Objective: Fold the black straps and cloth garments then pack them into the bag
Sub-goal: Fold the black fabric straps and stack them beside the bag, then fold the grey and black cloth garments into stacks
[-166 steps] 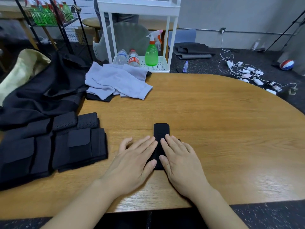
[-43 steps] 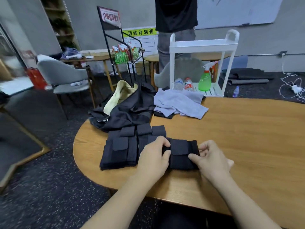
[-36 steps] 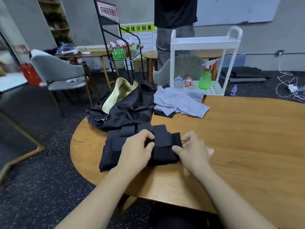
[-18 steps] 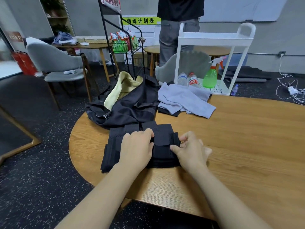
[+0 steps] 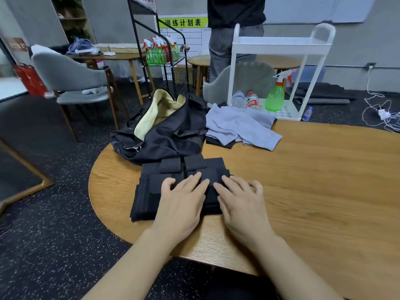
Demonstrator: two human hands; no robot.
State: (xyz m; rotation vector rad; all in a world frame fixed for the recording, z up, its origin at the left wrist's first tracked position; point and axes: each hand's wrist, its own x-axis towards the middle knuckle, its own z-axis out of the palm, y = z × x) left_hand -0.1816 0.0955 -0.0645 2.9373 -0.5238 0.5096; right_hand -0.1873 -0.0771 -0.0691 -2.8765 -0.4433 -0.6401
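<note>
A stack of folded black straps (image 5: 151, 189) lies near the left end of the wooden table (image 5: 313, 187). My left hand (image 5: 184, 200) rests flat on top of the stack, fingers straight. My right hand (image 5: 240, 200) lies flat beside it on the stack's right part, fingers spread. Behind the stack sits the black bag (image 5: 168, 131), open, with its pale yellow lining showing. To the bag's right lies a crumpled grey cloth garment (image 5: 240, 128) over a black piece of cloth (image 5: 218, 141).
A white trolley (image 5: 279, 68) with a green spray bottle (image 5: 275, 96) and two water bottles stands behind the table. A person (image 5: 233, 24) stands beyond it. A grey chair (image 5: 71, 83), a black wire rack and floor cables at right surround the table.
The strap I was folding at the table's middle now lies on the stack at the left. Both hands went from gripping its edges to lying flat on top.
</note>
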